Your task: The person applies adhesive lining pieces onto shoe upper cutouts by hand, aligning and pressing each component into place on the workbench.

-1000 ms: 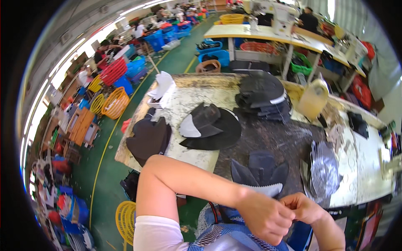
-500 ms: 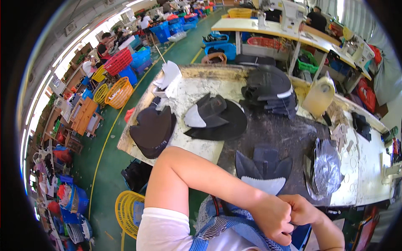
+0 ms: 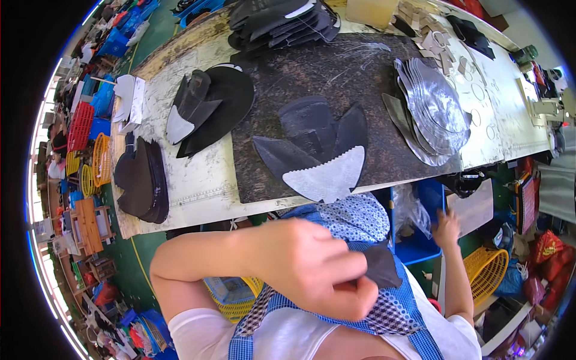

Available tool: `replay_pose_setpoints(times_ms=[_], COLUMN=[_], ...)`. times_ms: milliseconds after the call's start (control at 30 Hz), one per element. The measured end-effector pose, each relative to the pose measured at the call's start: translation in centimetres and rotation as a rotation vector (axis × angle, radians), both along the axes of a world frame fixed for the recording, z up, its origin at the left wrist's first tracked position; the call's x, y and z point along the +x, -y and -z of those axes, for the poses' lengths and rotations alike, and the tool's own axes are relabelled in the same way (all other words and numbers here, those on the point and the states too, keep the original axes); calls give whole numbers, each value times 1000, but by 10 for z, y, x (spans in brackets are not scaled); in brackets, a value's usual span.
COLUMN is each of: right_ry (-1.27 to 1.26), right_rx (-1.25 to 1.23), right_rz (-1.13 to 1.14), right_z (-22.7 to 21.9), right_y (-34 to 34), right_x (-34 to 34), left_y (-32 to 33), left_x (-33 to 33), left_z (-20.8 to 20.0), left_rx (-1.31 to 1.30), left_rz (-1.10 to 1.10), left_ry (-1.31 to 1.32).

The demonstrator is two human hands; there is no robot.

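Observation:
My left hand (image 3: 318, 267) is closed in front of my chest, its fingers pinching a small dark flat piece (image 3: 384, 267) that sticks out to the right. Down by the right wall of a blue bin (image 3: 420, 255), my right hand (image 3: 447, 228) reaches with fingers stretched and seems to hold nothing. Clear plastic film (image 3: 413, 210) lies in that bin. On the dark mat (image 3: 264, 90) before me rests a black winged piece (image 3: 312, 129) with a pale grey toothed-edge patch (image 3: 327, 174). A fanned stack of shiny grey pieces (image 3: 429, 114) is to its right.
Brown-black cut pieces (image 3: 141, 180) stand stacked at the table's left edge. Black pieces with a white tip (image 3: 204, 108) lie near them. A bigger black stack (image 3: 282, 24) sits at the back. A yellow basket (image 3: 485, 273) is low on the right.
My hands, together before, have parted: the left now holds the dark piece up in front of my chest, the right has moved to the blue bin. The view has swung down toward the table.

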State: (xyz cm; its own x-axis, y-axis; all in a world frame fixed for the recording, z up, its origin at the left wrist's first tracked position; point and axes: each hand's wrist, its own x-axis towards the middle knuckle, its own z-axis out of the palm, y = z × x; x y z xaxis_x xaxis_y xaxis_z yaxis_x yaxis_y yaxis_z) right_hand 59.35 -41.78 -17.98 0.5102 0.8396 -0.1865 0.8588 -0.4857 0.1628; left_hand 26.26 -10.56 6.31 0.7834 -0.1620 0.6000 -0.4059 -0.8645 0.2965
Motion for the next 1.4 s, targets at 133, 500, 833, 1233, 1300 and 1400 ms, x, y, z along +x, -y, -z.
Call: replay_pose_setpoints(times_ms=[133,500,833,1233,1300,1400], right_ry=[-1827,-1352,-897,-2768,-2551,-1953], right_rx=[775,1023,722,914,998,1329], right_rz=[45,-242,-1022,-91,-22,148], right_z=[-146,-193,-261,-152,-161,-169], right_y=[-158,-274,-317,-275,-273,-274], right_x=[-48,-127,-110,-93,-92,-103], left_y=[-21,-74,-83,-107,-103,-88], left_x=[17,-28,30,26,21,10], left_z=[-12,14,-42,2,13,33], left_rx=[3,-279,-435,-1695,-1778,-2024], left_rz=[-94,-995,-418,-502,-477,-416], left_ry=[-325,-79,-474,-142,-120,63])
